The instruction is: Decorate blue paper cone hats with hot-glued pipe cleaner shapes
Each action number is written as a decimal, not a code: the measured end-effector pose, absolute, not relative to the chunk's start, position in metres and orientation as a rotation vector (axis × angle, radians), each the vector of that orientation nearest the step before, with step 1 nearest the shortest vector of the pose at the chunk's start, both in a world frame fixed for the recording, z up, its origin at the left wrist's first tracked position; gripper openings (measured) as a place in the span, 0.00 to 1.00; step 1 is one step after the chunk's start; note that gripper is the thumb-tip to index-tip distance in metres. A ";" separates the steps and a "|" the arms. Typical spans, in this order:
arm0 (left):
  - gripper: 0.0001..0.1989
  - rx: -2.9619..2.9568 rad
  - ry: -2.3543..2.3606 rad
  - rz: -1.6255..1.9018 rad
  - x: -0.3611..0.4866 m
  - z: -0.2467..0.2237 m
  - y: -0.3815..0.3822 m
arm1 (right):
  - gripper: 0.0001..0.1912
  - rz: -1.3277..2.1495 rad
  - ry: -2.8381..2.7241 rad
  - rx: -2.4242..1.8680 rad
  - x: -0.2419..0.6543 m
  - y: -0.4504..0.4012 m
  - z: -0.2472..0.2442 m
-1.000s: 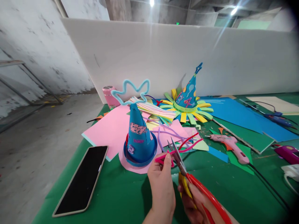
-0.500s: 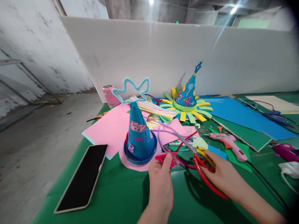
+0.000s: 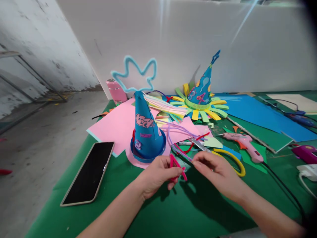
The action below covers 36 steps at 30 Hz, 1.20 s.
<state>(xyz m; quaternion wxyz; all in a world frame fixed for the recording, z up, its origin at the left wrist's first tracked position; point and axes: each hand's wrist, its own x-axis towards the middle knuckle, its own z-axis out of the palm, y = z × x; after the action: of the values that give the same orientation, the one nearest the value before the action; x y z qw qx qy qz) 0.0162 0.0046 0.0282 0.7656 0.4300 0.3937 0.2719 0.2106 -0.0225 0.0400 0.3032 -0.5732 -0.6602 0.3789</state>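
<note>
My left hand point(image 3: 162, 175) grips a hot-pink pipe cleaner point(image 3: 174, 162) bent into an angular shape, with one end sticking out past the thumb. Just right of it, my right hand point(image 3: 210, 168) has its thumb and fingertips drawn together; I cannot make out anything between them. Behind that hand lie the scissors point(image 3: 197, 144), a yellow handle loop showing beside the knuckles. Loose purple pipe cleaners point(image 3: 169, 138) and a red pipe cleaner point(image 3: 192, 147) are spread beyond the fingertips. A blue cone hat point(image 3: 143, 129), topped by a light-blue pipe-cleaner star point(image 3: 127, 74), stands ahead of my left hand.
A phone point(image 3: 90, 173) lies at the left. To the right are a pink glue gun point(image 3: 244, 145) with its cord and a white plug point(image 3: 307, 173). Behind stand a second cone hat point(image 3: 200, 87) with paper strips and a pink bottle point(image 3: 116, 92), near pink paper point(image 3: 109, 127).
My right hand has let go of the scissors, which now lie on the table, and has moved left. My left hand has turned, still holding the pink pipe cleaner. The view has tilted down.
</note>
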 end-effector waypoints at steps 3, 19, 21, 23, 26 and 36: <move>0.07 0.977 0.839 0.545 0.010 0.024 0.007 | 0.10 1.257 -1.792 -1.364 0.183 -0.014 0.041; 0.09 1.143 1.059 0.687 0.009 0.012 0.001 | 0.08 1.160 -1.705 -1.213 0.163 -0.013 -0.001; 0.10 1.148 1.081 0.723 0.010 0.012 -0.001 | 0.09 1.196 -1.645 -1.205 0.162 -0.014 -0.003; 0.10 1.145 1.107 0.767 0.011 0.013 -0.002 | 0.09 1.245 -1.585 -1.190 0.161 -0.015 -0.004; 0.11 1.132 1.137 0.815 0.012 0.013 -0.004 | 0.09 1.301 -1.539 -1.162 0.159 -0.014 -0.006; 0.09 1.053 1.116 0.745 0.013 0.008 -0.004 | 0.10 1.370 -1.581 -1.168 0.159 -0.007 -0.004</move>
<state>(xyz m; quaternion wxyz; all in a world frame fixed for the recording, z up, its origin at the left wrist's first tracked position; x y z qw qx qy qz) 0.0132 -0.0039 0.0080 0.6578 0.4649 0.4928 0.3291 0.1595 -0.0069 -0.0038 0.3643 -0.4538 -0.6145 0.5327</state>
